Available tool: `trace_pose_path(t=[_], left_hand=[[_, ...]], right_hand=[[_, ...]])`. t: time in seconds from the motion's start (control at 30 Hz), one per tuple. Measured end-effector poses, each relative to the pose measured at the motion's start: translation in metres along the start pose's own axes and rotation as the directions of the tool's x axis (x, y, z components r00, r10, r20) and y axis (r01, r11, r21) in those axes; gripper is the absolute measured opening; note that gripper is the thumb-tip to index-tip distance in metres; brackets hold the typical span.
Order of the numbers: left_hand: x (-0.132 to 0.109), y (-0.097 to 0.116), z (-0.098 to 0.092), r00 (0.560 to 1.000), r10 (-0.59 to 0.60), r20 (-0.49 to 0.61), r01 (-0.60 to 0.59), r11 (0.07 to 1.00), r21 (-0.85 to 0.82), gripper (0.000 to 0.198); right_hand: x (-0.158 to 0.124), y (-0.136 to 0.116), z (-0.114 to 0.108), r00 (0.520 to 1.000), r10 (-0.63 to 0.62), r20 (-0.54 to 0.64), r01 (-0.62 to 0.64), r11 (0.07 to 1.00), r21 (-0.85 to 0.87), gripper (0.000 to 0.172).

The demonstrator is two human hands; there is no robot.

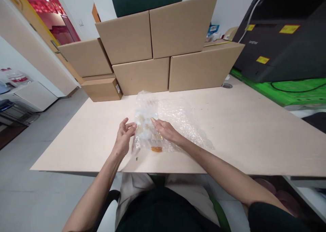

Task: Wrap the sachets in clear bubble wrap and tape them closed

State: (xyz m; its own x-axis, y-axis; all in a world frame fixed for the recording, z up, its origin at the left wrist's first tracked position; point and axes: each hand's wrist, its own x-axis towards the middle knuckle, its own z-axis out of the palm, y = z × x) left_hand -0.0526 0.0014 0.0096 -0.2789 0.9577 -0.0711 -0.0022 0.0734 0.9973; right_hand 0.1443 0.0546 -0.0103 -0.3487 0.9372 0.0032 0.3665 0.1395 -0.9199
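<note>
Both bare forearms reached forward from the bottom of the view over the pale wooden bench [254, 130], converging near its front middle. The left hand [124, 137] was raised on its edge with the palm turned inward, its fingers [129, 126] loosely curled and narrow, their tips meeting the left border of a clear plastic bag holding small yellowish pieces [147, 127]. Whether those fingers actually pinched the film or only touched it could not be told. The right hand [164, 130] lay palm down on top of the bag, fingers extended and held close together, the tips pressing about the bag's middle.

The bag rested flat on the bench between the two hands, its upper end pointing away from the person, and an orange-brown piece [156, 149] showed at its near end, just below the right hand. It lay partly over the left edge of a crinkled sheet of clear bubble wrap [183, 120], which spread to the right under the right wrist.

Behind, at the far side of the bench, stood a stack of plain brown cardboard boxes [163, 52]. A black printer [282, 38] sat on a green surface [300, 91] to the right.
</note>
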Motion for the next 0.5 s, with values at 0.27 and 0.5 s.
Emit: trace_pose_path(t=[0.27, 0.5], left_hand=[[-0.010, 0.016, 0.084, 0.875, 0.263, 0.406, -0.331, 0.938, 0.104, 0.045], [-0.008, -0.008, 0.130, 0.759, 0.218, 0.614, -0.551, 0.717, 0.427, 0.046]], right_hand=[[-0.017, 0.014, -0.030, 0.977, 0.196, 0.085, -0.199, 0.687, 0.699, 0.052], [-0.054, 0.044, -0.073, 0.924, 0.378, -0.055, -0.230, 0.665, 0.710, 0.024]])
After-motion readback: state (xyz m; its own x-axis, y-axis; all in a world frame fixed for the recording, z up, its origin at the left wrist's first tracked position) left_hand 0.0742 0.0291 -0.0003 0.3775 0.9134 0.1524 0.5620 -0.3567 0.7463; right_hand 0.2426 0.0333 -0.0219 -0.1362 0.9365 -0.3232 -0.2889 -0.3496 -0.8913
